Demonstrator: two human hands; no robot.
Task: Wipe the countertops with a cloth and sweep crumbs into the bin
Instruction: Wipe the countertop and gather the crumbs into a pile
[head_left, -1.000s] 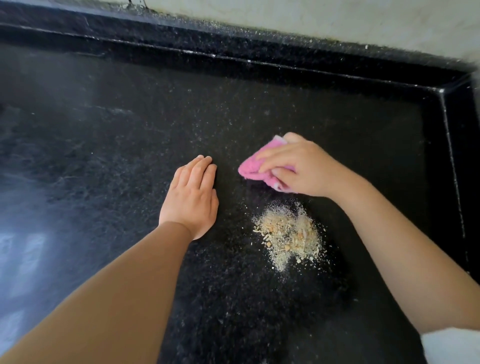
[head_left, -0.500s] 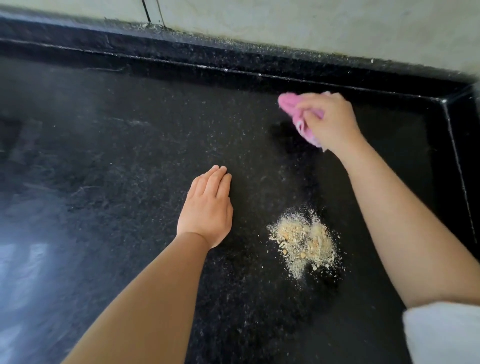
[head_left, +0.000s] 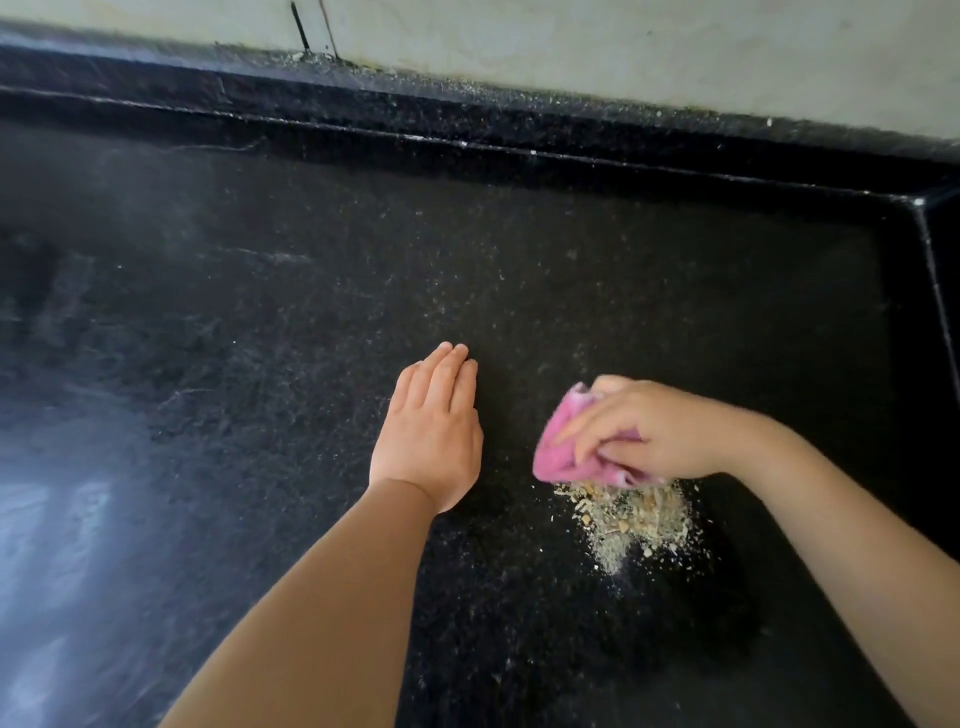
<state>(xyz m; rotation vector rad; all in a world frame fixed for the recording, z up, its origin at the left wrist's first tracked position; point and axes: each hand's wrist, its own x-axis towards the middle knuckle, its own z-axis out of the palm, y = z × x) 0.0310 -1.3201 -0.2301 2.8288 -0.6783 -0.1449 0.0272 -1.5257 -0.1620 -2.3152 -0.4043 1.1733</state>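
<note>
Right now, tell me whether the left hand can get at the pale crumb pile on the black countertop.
Probably yes: the left hand lies flat beside the crumb pile, bare countertop between them.

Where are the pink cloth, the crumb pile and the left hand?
pink cloth (head_left: 557, 446), head view, bare folded part.
crumb pile (head_left: 631, 518), head view, pile's middle.
left hand (head_left: 428, 426), head view, back of hand.

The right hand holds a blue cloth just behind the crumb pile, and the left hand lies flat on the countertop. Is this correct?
Not quite: the cloth is pink, not blue, as the head view shows. The rest holds: the right hand grips it just behind the crumb pile, and the left hand lies flat on the countertop.
</note>
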